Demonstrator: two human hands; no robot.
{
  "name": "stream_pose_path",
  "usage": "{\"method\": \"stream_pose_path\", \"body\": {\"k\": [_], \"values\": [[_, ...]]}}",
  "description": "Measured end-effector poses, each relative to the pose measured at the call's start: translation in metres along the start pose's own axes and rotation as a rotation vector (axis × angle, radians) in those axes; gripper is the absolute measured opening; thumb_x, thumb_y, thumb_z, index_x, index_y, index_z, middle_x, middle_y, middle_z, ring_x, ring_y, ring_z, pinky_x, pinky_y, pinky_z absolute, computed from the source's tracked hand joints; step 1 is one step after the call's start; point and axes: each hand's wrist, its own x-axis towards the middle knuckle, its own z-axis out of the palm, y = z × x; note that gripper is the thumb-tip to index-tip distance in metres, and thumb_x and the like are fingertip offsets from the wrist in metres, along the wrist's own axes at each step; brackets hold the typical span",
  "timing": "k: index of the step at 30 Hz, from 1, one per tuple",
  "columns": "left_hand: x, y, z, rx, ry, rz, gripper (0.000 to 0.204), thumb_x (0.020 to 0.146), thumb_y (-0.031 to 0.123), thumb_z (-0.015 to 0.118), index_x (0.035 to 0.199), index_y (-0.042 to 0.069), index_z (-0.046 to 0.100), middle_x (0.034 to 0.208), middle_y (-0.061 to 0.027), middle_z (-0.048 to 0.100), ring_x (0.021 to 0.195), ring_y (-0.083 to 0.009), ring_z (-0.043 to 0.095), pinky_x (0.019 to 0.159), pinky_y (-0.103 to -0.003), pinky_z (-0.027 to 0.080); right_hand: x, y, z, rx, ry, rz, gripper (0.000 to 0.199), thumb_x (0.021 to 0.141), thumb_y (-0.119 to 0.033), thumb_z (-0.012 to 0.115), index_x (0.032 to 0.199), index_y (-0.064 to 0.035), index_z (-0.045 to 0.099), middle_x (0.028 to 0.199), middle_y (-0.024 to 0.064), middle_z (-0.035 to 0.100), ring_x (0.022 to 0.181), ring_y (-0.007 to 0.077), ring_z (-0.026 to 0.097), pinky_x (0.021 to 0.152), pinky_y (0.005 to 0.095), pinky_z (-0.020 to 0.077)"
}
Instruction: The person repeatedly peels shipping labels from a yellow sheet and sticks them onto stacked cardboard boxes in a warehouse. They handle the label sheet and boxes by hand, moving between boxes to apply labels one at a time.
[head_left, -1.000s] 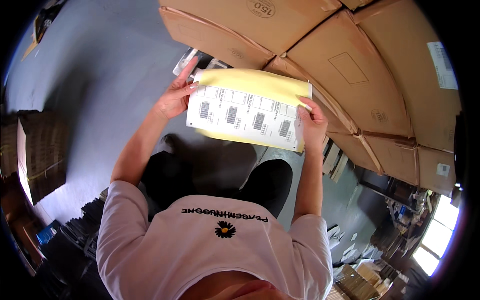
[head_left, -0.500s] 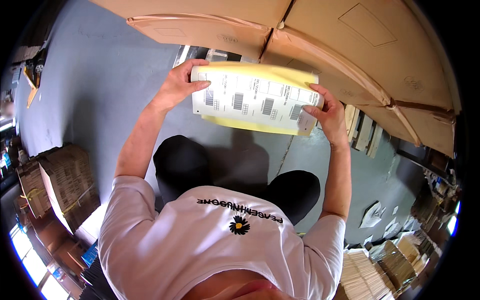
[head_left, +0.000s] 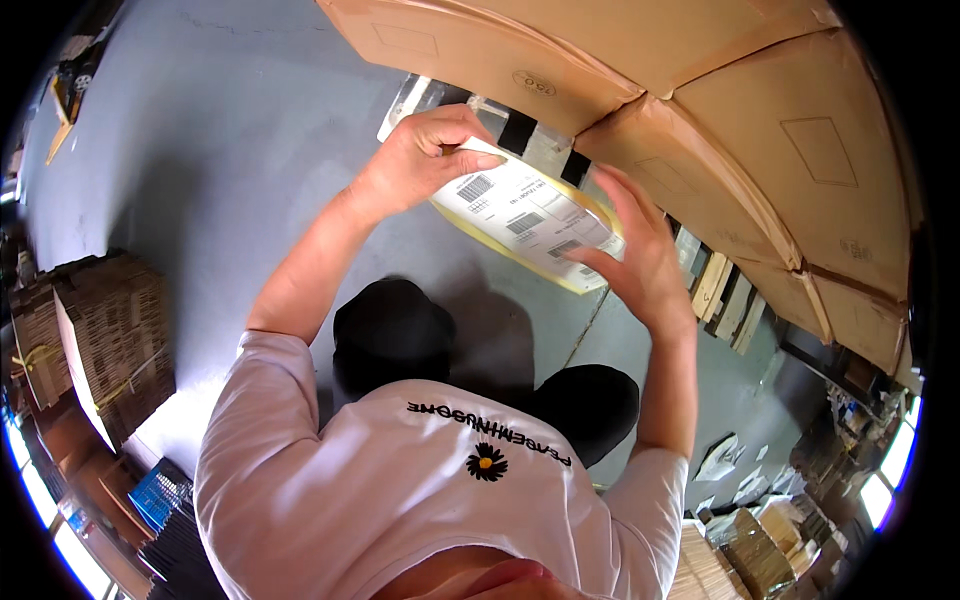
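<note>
The floor [head_left: 260, 90] is smooth and grey, with a thin seam [head_left: 584, 338] running across it. Wooden slats [head_left: 735, 303] lie on it at the right, beside the cartons [head_left: 690, 190]. A cardboard stack [head_left: 120, 340] stands at the left; white scraps [head_left: 718, 457] are strewn at the lower right, near more cardboard [head_left: 708, 568].

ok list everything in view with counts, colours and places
label sheet: at least one, white and yellow, upper centre
large cartons: several, brown, upper right
wooden slats: several, pale, right of centre
cardboard stacks: several, brown, both sides
crate: one, blue, lower left
paper scraps: several, white, floor at right
bright panes: several, white, side edges
floor: one, grey, underneath
shirt: one, white, lower centre
trousers: one pair, black, centre
left hand: one, bare, pinching sheet's left end
right hand: one, bare, open by sheet's right end
</note>
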Motion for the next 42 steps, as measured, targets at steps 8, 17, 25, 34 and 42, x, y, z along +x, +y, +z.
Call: {"method": "stream_pose_path", "body": {"k": [8, 17, 25, 34, 42], "values": [[-0.006, 0.002, -0.009, 0.307, 0.281, 0.232, 0.029, 0.094, 0.019, 0.068, 0.080, -0.003, 0.054, 0.069, -0.0106, 0.046, 0.058, -0.0244, 0.044, 0.053, -0.036, 0.040, 0.065, -0.052, 0.051, 0.512, -0.006, 0.277, 0.021, 0.082, -0.010, 0.080, 0.093, 0.0009, 0.066, 0.081, 0.0114, 0.070, 0.069, 0.0145, 0.064, 0.065, 0.0274, 0.0515], [-0.008, -0.005, -0.035, -0.293, 0.123, -0.196, 0.040, 0.106, 0.033, 0.052, 0.082, 0.001, 0.054, 0.073, 0.0028, 0.049, 0.066, -0.0080, 0.040, 0.061, -0.030, 0.040, 0.097, -0.068, 0.074, 0.202, 0.224, -0.107, 0.014, 0.079, -0.005, 0.077, 0.092, -0.0047, 0.071, 0.085, 0.0066, 0.067, 0.069, 0.0256, 0.065, 0.061, 0.0328, 0.0532], [0.009, -0.054, -0.065, -0.623, 0.157, -0.646, 0.043, 0.099, 0.035, 0.063, 0.104, -0.007, 0.071, 0.093, -0.0076, 0.072, 0.079, -0.0103, 0.063, 0.075, -0.027, 0.052, 0.111, -0.073, 0.083, -0.326, 0.329, -0.615, 0.019, 0.068, -0.006, 0.072, 0.086, -0.0113, 0.072, 0.100, 0.0008, 0.063, 0.095, 0.0255, 0.062, 0.083, 0.0418, 0.0469], [0.003, -0.109, -0.148, -0.116, 0.155, -0.173, 0.025, 0.101, 0.025, 0.060, 0.102, 0.002, 0.067, 0.082, -0.0056, 0.070, 0.074, -0.0171, 0.063, 0.069, -0.036, 0.051, 0.163, -0.161, 0.034, 0.074, 0.487, -0.138, 0.011, 0.081, -0.002, 0.078, 0.091, 0.0012, 0.075, 0.080, 0.0064, 0.071, 0.074, 0.0108, 0.064, 0.065, 0.0243, 0.0493], [0.013, -0.012, -0.151, 0.429, 0.293, 0.214, 0.055, 0.091, 0.009, 0.065, 0.143, 0.015, 0.046, 0.080, -0.0138, 0.067, 0.070, -0.0349, 0.063, 0.063, -0.042, 0.051, 0.246, -0.095, 0.078, 0.407, 0.752, -0.262, 0.011, 0.087, -0.004, 0.076, 0.095, 0.0029, 0.073, 0.080, 0.0036, 0.069, 0.068, 0.0078, 0.060, 0.062, 0.0233, 0.0481]]}}
